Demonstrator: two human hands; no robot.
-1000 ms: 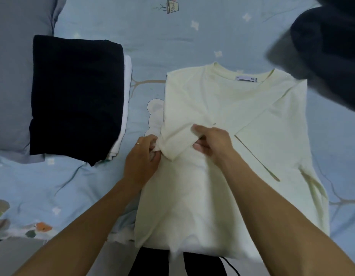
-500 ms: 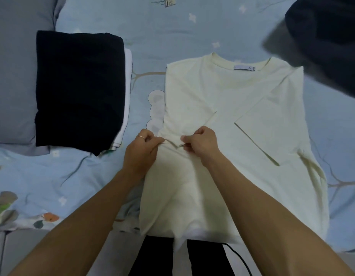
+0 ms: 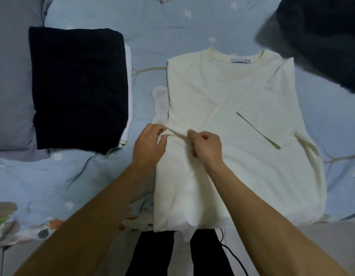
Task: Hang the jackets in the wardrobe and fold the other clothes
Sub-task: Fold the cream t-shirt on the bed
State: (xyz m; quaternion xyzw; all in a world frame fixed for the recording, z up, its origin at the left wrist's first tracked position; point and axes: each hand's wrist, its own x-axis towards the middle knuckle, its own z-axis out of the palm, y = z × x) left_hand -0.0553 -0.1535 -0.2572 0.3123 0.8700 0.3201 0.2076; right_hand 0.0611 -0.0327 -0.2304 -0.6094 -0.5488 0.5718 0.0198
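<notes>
A cream T-shirt (image 3: 252,156) lies flat on the bed, collar away from me, with both sleeves folded in across its front. My left hand (image 3: 147,147) and my right hand (image 3: 206,148) each pinch the cuff edge of the left sleeve, stretched between them near the shirt's left side. A folded black garment (image 3: 77,86) sits to the left on top of a folded white one (image 3: 128,80). A dark heap of clothing (image 3: 327,36) lies at the top right corner.
The bed is covered with a light blue printed sheet (image 3: 172,32). A grey pillow (image 3: 11,76) lies at the far left under the folded stack. My dark trouser legs (image 3: 152,253) and a black cable (image 3: 232,255) show below the bed's edge.
Both hands have drawn the left sleeve's end down and flattened it; the cuff went from a raised flap to a taut edge pinched between them. The view shifted slightly.
</notes>
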